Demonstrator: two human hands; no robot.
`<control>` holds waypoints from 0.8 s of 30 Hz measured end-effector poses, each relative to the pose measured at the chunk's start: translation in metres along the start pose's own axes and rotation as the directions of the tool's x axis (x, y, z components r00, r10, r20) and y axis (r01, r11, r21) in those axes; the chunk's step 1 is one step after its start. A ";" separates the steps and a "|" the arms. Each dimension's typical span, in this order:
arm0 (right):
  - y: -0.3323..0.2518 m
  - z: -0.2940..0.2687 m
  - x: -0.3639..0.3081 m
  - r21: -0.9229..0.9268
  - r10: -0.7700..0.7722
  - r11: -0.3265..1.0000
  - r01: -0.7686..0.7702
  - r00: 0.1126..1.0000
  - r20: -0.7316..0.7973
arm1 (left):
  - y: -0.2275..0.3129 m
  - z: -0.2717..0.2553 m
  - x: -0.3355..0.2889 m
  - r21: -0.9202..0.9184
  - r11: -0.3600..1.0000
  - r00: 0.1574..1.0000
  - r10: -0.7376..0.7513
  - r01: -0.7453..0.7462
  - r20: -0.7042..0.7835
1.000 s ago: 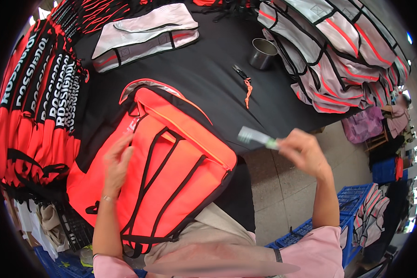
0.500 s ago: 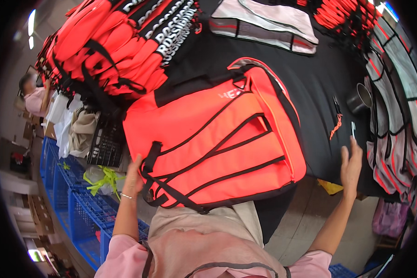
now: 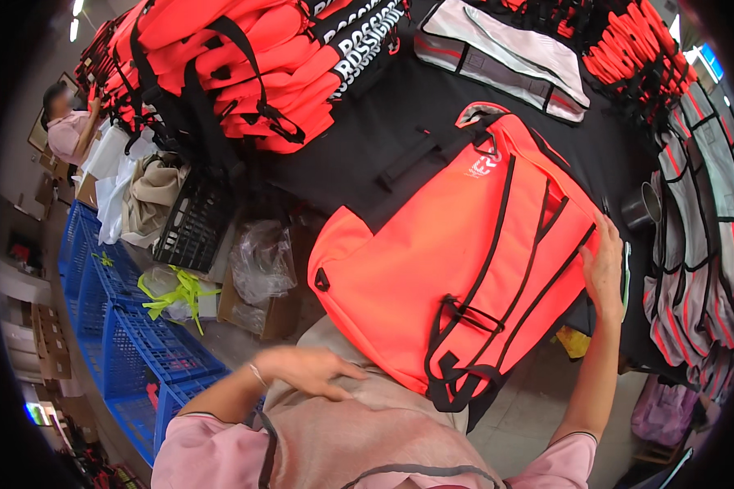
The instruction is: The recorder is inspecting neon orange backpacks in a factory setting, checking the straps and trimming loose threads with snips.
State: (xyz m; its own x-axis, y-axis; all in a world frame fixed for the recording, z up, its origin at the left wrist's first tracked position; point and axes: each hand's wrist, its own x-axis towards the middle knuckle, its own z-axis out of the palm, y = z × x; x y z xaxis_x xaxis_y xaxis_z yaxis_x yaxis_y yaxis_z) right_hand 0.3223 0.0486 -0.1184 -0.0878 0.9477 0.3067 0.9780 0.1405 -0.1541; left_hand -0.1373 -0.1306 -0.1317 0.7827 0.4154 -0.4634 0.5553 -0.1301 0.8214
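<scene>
A bright orange-red backpack [image 3: 416, 253] with black-piped shoulder straps lies at a slant on the black-covered table [image 3: 367, 191], its near end over my lap. At its right edge is my right hand [image 3: 604, 273], thumb on the face and fingers along the side, gripping it. A thin pale-green strip [image 3: 626, 281] shows just beyond that hand; I cannot make out what it is. Over my apron [image 3: 359, 432], apart from the bag, hovers my left hand [image 3: 314, 372], open and holding nothing.
Folded orange-red bags [image 3: 245, 73] are piled far left. A grey-white mesh bag [image 3: 506, 61] lies at the back; grey panels [image 3: 693, 220] hang at right beside a metal cup [image 3: 644, 204]. Blue crates [image 3: 130, 342] and a carton [image 3: 257, 314] stand left. A person [image 3: 69, 130] is further off.
The backpack has turned and shifted to the right. My left hand has let go of its strap end and come over my apron. My right hand has come onto the bag's right edge.
</scene>
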 end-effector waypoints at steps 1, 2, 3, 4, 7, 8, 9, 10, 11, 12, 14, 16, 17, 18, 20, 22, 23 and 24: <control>-0.019 -0.002 -0.001 0.079 -0.025 0.997 0.027 0.999 -0.028 | 0.016 -0.038 -0.010 -0.067 0.992 0.993 -0.100 0.104 0.061; -0.041 -0.004 0.002 0.158 -0.050 0.986 0.055 0.998 -0.034 | 0.023 -0.060 -0.023 -0.148 0.988 0.995 -0.053 0.040 -0.088; -0.076 -0.008 0.007 0.328 -0.064 0.943 0.056 0.998 0.011 | 0.022 -0.080 -0.031 -0.181 0.972 0.952 0.092 -0.149 -0.292; -0.093 -0.002 0.008 0.213 -0.200 0.954 0.213 0.977 -0.078 | 0.028 -0.105 -0.033 -0.239 0.969 0.917 -0.040 -0.062 -0.398; -0.152 0.027 0.013 0.378 -0.360 0.857 0.351 0.932 -0.048 | 0.026 -0.179 0.040 -0.017 0.978 0.571 0.109 -0.210 -0.814; -0.174 0.035 0.013 0.451 -0.376 0.828 0.332 0.927 0.008 | 0.020 -0.201 0.070 0.073 0.984 0.495 0.145 -0.163 -0.856; -0.189 0.045 0.015 0.433 -0.435 0.816 0.383 0.900 0.023 | 0.014 -0.218 0.095 0.135 0.990 0.471 0.136 -0.036 -0.872; -0.205 0.054 0.015 0.355 -0.474 0.835 0.421 0.877 0.074 | -0.002 -0.234 0.120 0.220 0.974 0.459 0.167 0.063 -0.873; -0.215 0.060 0.012 0.353 -0.478 0.834 0.425 0.875 0.076 | -0.022 -0.240 0.143 0.257 0.952 0.424 0.167 0.164 -0.890; -0.219 0.066 0.008 0.321 -0.434 0.873 0.368 0.885 0.167 | -0.025 -0.242 0.156 0.253 0.945 0.528 0.109 0.209 -0.842; -0.215 0.075 0.004 0.333 -0.386 0.900 0.281 0.868 0.311 | -0.036 -0.234 0.171 0.297 0.926 0.564 0.119 0.235 -0.817; -0.210 0.081 -0.003 0.313 -0.381 0.908 0.280 0.864 0.331 | -0.041 -0.211 0.176 0.353 0.912 0.518 0.204 0.207 -0.831; -0.208 0.083 -0.006 0.298 -0.386 0.909 0.291 0.857 0.341 | -0.046 -0.203 0.176 0.352 0.913 0.523 0.202 0.206 -0.828; -0.209 0.083 -0.007 0.303 -0.389 0.907 0.291 0.855 0.342 | -0.050 -0.197 0.173 0.402 0.899 0.488 0.276 0.175 -0.828; -0.213 0.082 -0.009 0.264 -0.405 0.908 0.324 0.839 0.362 | -0.055 -0.190 0.169 0.465 0.873 0.459 0.355 0.149 -0.814; -0.216 0.085 -0.012 0.271 -0.410 0.906 0.326 0.834 0.370 | -0.056 -0.185 0.161 0.475 0.867 0.467 0.359 0.154 -0.808; -0.218 0.086 -0.013 0.268 -0.409 0.907 0.324 0.831 0.377 | -0.057 -0.184 0.157 0.489 0.860 0.475 0.371 0.149 -0.798; -0.220 0.089 -0.015 0.300 -0.441 0.890 0.343 0.817 0.373 | -0.059 -0.183 0.152 0.468 0.873 0.485 0.352 0.138 -0.800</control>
State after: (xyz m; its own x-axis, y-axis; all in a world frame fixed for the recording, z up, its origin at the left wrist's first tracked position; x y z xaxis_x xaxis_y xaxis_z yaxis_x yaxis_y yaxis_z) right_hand 0.0912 0.0292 -0.1720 -0.5733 0.8187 -0.0318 0.7835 0.5364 -0.3135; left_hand -0.1022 0.1053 -0.1899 0.3505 0.8764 0.3303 0.7244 -0.4772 0.4975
